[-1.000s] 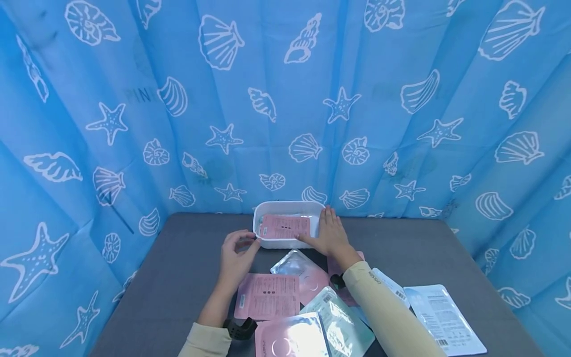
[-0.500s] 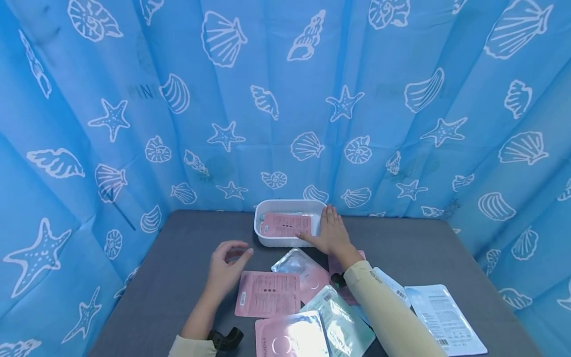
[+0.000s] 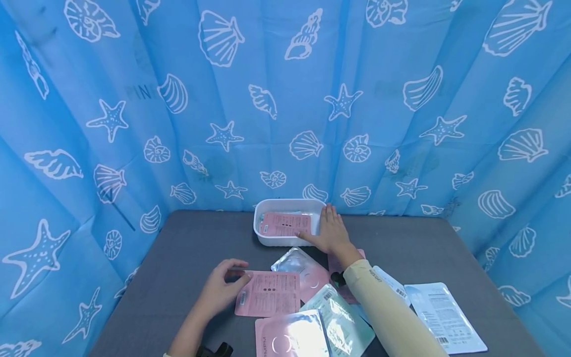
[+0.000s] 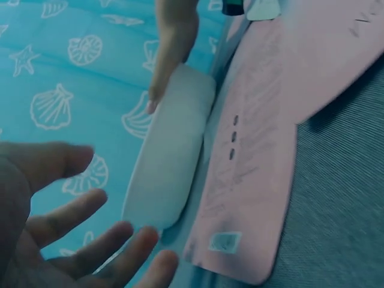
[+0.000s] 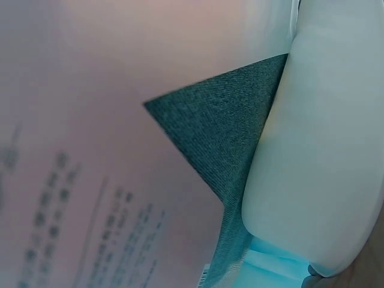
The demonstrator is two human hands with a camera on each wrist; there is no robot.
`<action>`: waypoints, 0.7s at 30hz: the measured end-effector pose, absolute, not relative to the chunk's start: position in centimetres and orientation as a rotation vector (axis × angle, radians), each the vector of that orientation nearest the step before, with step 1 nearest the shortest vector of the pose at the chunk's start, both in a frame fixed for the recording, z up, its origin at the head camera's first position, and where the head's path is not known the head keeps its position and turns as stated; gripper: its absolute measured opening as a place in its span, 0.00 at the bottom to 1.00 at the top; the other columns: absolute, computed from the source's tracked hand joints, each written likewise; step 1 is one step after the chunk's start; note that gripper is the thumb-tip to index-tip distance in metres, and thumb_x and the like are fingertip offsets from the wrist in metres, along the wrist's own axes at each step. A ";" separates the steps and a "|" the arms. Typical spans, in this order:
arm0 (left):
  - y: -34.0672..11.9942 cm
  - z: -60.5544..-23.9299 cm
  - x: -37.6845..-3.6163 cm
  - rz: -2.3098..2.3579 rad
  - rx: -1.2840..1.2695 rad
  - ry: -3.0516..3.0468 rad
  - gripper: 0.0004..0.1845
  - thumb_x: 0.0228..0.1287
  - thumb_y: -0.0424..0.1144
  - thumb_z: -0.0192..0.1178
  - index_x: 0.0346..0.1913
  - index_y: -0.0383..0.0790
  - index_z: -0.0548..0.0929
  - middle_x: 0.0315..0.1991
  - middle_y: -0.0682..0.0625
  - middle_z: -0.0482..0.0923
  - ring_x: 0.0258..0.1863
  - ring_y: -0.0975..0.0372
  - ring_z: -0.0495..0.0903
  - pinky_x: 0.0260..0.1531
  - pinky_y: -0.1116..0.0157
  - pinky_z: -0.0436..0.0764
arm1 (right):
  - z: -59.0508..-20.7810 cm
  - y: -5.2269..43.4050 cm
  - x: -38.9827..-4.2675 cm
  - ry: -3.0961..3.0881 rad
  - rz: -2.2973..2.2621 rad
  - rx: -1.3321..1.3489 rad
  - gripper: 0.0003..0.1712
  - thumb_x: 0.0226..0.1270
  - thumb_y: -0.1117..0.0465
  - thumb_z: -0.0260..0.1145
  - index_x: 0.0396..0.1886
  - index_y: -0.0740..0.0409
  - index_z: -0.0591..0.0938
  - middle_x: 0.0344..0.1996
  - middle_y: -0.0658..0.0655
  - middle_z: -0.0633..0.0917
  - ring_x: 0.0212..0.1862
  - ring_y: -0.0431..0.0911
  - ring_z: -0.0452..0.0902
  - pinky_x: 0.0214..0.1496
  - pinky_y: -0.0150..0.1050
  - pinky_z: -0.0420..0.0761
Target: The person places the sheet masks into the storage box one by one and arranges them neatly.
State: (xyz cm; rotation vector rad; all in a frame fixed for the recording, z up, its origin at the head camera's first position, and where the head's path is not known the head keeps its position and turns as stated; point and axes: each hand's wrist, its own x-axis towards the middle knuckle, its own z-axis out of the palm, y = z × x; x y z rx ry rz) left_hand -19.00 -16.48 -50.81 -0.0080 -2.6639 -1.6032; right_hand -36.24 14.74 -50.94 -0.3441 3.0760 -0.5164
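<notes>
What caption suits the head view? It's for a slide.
Right hand rests against a white tray; left hand touches a pink sachet.

Matt grey woven cloth covers the table (image 3: 187, 258). The tray (image 3: 267, 240) is smooth white plastic. Sachets: matt pink (image 3: 269, 293), glossy silver foil (image 3: 292, 262). Backdrop (image 3: 285, 99): thin printed blue fabric.

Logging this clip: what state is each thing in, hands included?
White plastic tray: upright, holds a pink sachet.
Left hand: fingers loosely spread, at the edge of the pink printed sachet lying flat on the grey table.
Right hand: flat, fingers straight against the tray's right side.
Silver foil sachet: flat, partly overlapped.
</notes>
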 end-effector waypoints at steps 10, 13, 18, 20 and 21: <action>-16.0 -51.4 -17.7 -1.743 -0.320 -2.775 0.26 0.70 0.44 0.71 0.67 0.42 0.80 0.66 0.42 0.78 0.59 0.53 0.84 0.56 0.58 0.87 | -50.6 14.6 -36.0 3.085 -0.540 -0.344 0.76 0.64 0.19 0.59 0.85 0.73 0.44 0.86 0.72 0.42 0.87 0.65 0.35 0.88 0.60 0.42; -15.5 -51.7 -17.7 -1.764 -0.394 -2.780 0.25 0.71 0.44 0.70 0.66 0.40 0.80 0.65 0.42 0.79 0.58 0.54 0.84 0.54 0.64 0.86 | -50.6 14.7 -36.0 3.084 -0.535 -0.341 0.76 0.64 0.18 0.59 0.85 0.72 0.43 0.86 0.71 0.42 0.87 0.65 0.35 0.88 0.60 0.43; -14.3 -51.8 -17.6 -1.791 -0.520 -2.805 0.24 0.72 0.44 0.69 0.66 0.37 0.80 0.61 0.42 0.81 0.57 0.54 0.84 0.53 0.68 0.85 | -50.7 14.8 -36.0 3.085 -0.534 -0.347 0.75 0.64 0.19 0.59 0.85 0.73 0.43 0.86 0.72 0.41 0.87 0.66 0.35 0.88 0.61 0.43; -13.7 -51.8 -17.6 -1.795 -0.565 -2.810 0.24 0.73 0.44 0.68 0.66 0.37 0.80 0.59 0.42 0.82 0.56 0.54 0.84 0.52 0.68 0.85 | -50.7 14.7 -36.0 3.083 -0.536 -0.352 0.76 0.64 0.19 0.59 0.85 0.73 0.43 0.86 0.72 0.41 0.87 0.66 0.34 0.88 0.61 0.43; -13.5 -51.8 -17.5 -1.802 -0.587 -2.807 0.24 0.73 0.43 0.68 0.65 0.37 0.80 0.58 0.43 0.82 0.56 0.54 0.84 0.52 0.67 0.85 | -50.7 14.7 -36.0 3.080 -0.541 -0.356 0.76 0.64 0.19 0.60 0.85 0.73 0.43 0.86 0.72 0.41 0.87 0.66 0.34 0.88 0.61 0.42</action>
